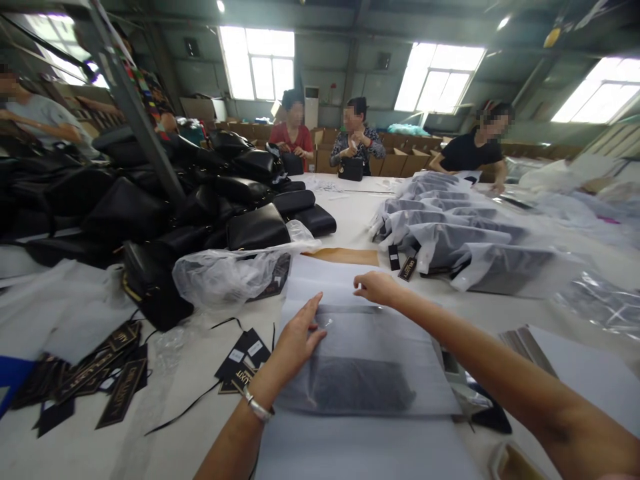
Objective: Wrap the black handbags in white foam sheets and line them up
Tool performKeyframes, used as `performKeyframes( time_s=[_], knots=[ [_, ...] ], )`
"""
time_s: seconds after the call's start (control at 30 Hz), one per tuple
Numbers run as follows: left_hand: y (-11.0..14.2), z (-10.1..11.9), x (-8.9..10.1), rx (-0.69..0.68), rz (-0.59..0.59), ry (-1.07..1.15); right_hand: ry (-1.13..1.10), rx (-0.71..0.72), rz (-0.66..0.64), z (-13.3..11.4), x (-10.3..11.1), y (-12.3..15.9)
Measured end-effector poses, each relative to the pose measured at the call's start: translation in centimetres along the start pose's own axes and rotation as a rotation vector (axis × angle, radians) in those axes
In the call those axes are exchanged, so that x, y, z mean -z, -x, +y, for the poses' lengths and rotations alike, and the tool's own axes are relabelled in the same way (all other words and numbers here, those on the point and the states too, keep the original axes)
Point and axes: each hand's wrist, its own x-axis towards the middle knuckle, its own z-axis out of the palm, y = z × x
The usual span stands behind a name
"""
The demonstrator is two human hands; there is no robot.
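A black bag (365, 383) lies flat in front of me under a translucent white wrapping sheet (370, 333). My left hand (303, 330), with a silver bracelet at the wrist, rests along the wrapping's upper left edge, fingers stretched out and thumb apart. Over the white paper (315, 283) beyond the bag is my right hand (377, 289), its fingers curled together; whatever they may pinch is too small to make out. More white paper (360, 450) lies beneath the wrapped bag.
Black handbags (260, 227) are heaped at left, with hang tags (120, 393) and a crumpled plastic bag (215, 273) nearer me. Wrapped bags (460, 233) line the right side. Cardboard sheets (530, 347) lie by my right arm. Several people sit or stand around the table.
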Motion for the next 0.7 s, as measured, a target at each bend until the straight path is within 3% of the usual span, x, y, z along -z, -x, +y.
performKeyframes(
  time_s=[0.1, 0.23, 0.37, 0.43, 0.53, 0.63, 0.7],
  knots=[
    [0.1, 1.0, 0.1, -0.002, 0.053, -0.121, -0.042, -0.031, 0.151, 0.4, -0.3, 4.4],
    [-0.6, 3.8, -0.9, -0.102, 0.208, -0.384, -0.209, 0.125, 0.404, -2.1, -2.2, 12.0],
    [-2.0, 5.0, -3.5, -0.244, 0.015, -0.533, -0.135, 0.31, 0.397, -4.9, -5.6, 17.9],
    [-2.7, 4.3, -4.7, -0.221, -0.064, -0.555, -0.073, 0.324, 0.328, -5.7, -7.4, 19.4],
    [-3.7, 2.9, -5.6, -0.206, -0.081, -0.528, -0.01, 0.296, 0.279, -5.9, -9.6, 19.8],
    [-4.4, 2.5, -4.7, -0.194, -0.037, -0.477, 0.034, 0.297, 0.301, -5.5, -10.1, 19.2],
    [-4.1, 3.2, -2.8, -0.156, 0.048, -0.444, 0.024, 0.306, 0.29, -5.3, -9.0, 18.6]
  ],
)
